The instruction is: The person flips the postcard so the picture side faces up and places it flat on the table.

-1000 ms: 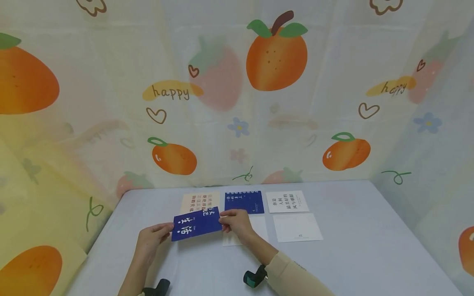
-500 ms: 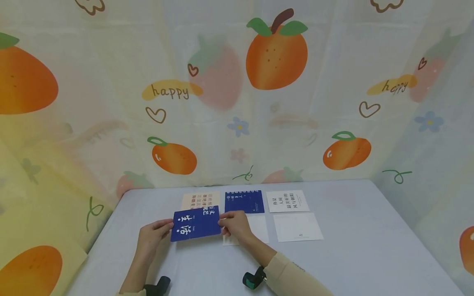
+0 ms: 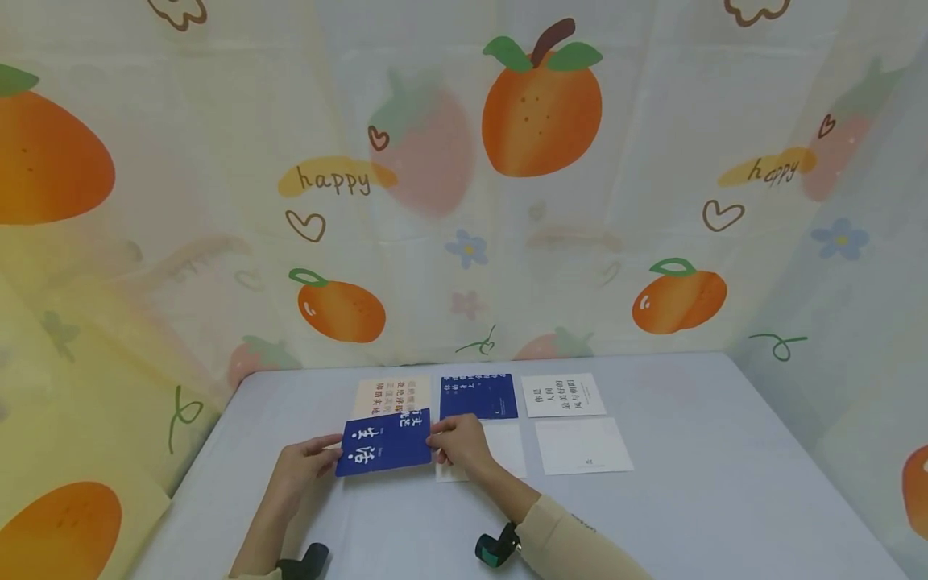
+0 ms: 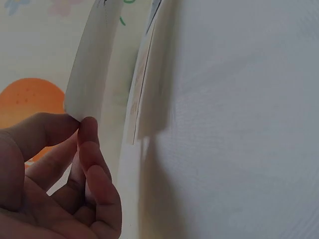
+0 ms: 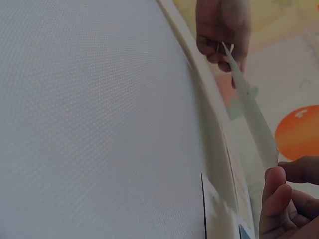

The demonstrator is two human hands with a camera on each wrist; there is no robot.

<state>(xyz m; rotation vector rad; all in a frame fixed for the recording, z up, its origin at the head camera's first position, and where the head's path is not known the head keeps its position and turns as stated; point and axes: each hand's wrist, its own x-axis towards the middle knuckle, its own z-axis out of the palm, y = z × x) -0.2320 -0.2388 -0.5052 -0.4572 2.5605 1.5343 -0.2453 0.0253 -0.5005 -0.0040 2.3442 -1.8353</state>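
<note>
A blue postcard-like card (image 3: 384,443) with large white characters is held up off the table, tilted toward the head camera. My left hand (image 3: 297,471) pinches its left edge between thumb and fingertip. At the opposite edge, my right hand (image 3: 464,441) pinches it near the corner. Both wrist views show the card's pale back (image 4: 92,64), slightly bowed. Partly behind it lies a cream card (image 3: 387,393) with printed characters. Below my right hand, a white card (image 3: 507,451) is partly covered.
Another blue card (image 3: 478,396), a white card with black characters (image 3: 563,395) and a nearly plain white card (image 3: 583,445) lie flat to the right. They rest on a white-covered table (image 3: 725,499). A fruit-patterned cloth (image 3: 536,217) hangs behind.
Between my two hands the blue card has dipped slightly and its tilt has changed a little. Both pinches stay in place, and the cards on the table have not moved.
</note>
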